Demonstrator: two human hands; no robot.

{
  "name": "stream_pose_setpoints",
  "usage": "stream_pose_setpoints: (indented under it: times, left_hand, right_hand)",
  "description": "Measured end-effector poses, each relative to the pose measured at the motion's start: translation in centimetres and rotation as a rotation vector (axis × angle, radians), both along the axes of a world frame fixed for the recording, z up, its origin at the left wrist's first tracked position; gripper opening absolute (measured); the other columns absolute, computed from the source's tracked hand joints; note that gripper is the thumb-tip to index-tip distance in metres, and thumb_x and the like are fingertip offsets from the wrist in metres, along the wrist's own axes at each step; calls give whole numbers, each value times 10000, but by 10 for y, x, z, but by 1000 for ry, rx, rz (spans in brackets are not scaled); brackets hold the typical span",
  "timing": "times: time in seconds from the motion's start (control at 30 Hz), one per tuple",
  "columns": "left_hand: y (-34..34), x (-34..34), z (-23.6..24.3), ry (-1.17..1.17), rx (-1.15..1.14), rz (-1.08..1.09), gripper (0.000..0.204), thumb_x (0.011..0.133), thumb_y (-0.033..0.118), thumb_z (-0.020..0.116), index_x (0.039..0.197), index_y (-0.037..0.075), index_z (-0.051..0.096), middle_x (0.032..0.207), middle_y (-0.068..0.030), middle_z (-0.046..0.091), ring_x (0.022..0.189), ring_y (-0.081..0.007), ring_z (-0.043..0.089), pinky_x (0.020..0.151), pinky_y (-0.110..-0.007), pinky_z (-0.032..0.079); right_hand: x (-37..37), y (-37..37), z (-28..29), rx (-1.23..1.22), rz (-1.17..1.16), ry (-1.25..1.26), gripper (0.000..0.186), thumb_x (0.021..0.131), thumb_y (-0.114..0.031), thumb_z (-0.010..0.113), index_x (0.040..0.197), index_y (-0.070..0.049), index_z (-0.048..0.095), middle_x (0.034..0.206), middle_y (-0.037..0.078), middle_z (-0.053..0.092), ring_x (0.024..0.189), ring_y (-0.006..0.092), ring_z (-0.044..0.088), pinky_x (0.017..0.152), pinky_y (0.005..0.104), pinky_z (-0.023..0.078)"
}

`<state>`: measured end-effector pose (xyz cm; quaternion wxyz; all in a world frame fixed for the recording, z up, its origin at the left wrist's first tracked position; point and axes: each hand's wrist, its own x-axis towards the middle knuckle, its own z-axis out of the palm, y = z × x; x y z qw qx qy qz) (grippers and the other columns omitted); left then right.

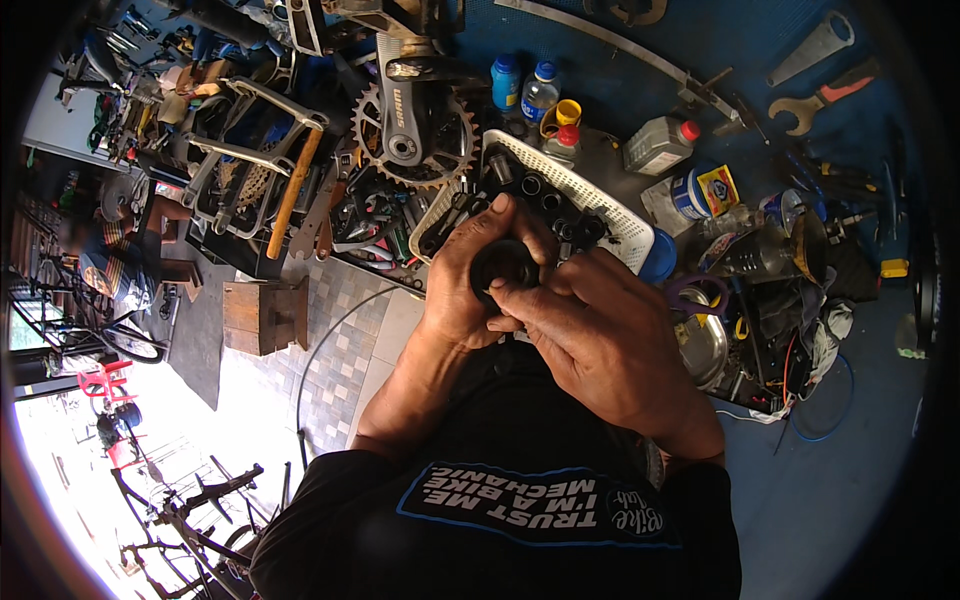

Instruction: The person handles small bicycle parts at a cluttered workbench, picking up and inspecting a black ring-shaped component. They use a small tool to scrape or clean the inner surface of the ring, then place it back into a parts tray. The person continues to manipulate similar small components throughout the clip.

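In front of my chest, my left hand (470,262) is wrapped round a black, hollow, round part (512,262) whose open end faces up. The thumb and fingers of my right hand (610,325) press on its near rim. What kind of part it is, I cannot make out; its lower end is hidden by my hands. Just beyond them stands a cream plastic basket (602,192) holding several black tubular parts (532,184).
A crankset with a toothed chainring (405,148) is at the far left of the basket. Bottles, among them a grey one with a red cap (660,145), stand behind it. A metal bowl (700,345) and tools lie to the right. A wooden stool (262,318) is on the tiled floor.
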<state>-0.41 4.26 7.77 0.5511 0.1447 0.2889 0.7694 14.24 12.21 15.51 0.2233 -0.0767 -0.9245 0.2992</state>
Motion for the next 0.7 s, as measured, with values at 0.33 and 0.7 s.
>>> stream_pose_setpoints:
  times: [0.33,0.7]
  left_hand:
    - [-2,5,7,14,-40,39,477,1121,356,413,860,15,620,828,-106,634,671,-145,598,607,-255,492]
    - [-3,2,11,-144,75,-80,525,1124,374,394,835,-10,606,786,-137,592,528,-167,524,400,-252,406]
  right_hand:
    - [1,2,1,73,42,-35,382,769,-55,845,1135,-142,775,815,17,575,725,209,585,641,353,509]
    - [2,3,-4,-48,-16,65,281,801,-19,825,1064,-97,761,845,58,660,745,230,651,634,361,520]
